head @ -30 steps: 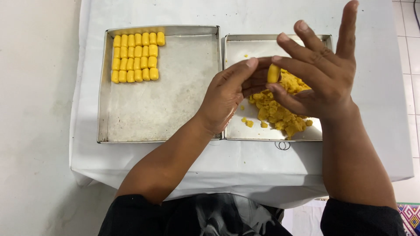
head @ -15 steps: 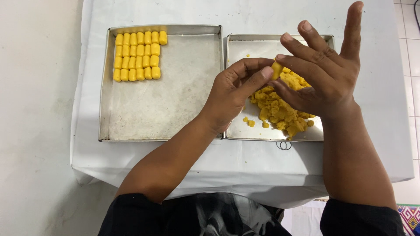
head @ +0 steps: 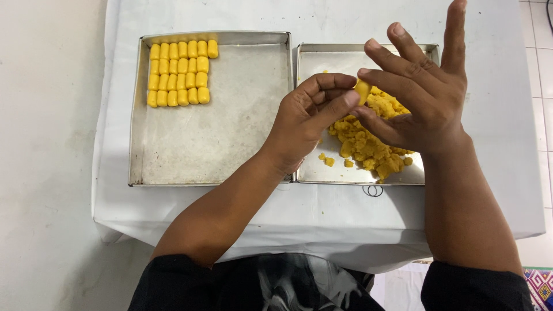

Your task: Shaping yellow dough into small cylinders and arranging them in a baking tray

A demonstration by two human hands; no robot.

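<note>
1. Above the right-hand metal tray (head: 368, 178), both hands meet over a heap of crumbly yellow dough (head: 368, 144).
2. The left hand (head: 308, 118) is curled, its thumb and forefinger closed on a small piece of yellow dough (head: 362, 91).
3. The right hand (head: 423, 95) touches the same piece from the other side: its thumb lies under the piece and a fingertip rests at its top, while the other fingers are spread and point up and away.
4. The small piece is thus pinched between the two hands, held clear above the heap and not resting on the tray.
5. The heap lies in the middle and near-right part of the right tray; a few loose crumbs (head: 328, 161) sit just beside it on the tray floor, toward the left.
6. The left-hand metal tray (head: 219, 144) stands just beside the right one, their walls touching or nearly so.
7. In its far left corner lie rows of shaped yellow pieces (head: 178, 74), small rounded logs set side by side in a tight block; the rest of that tray floor shows bare, dusted metal.
8. Both trays rest on a bench covered with a white cloth (head: 345, 213), which hangs over the near edge.
9. The person's dark sleeves (head: 478, 285) show at the bottom of the view.
</note>
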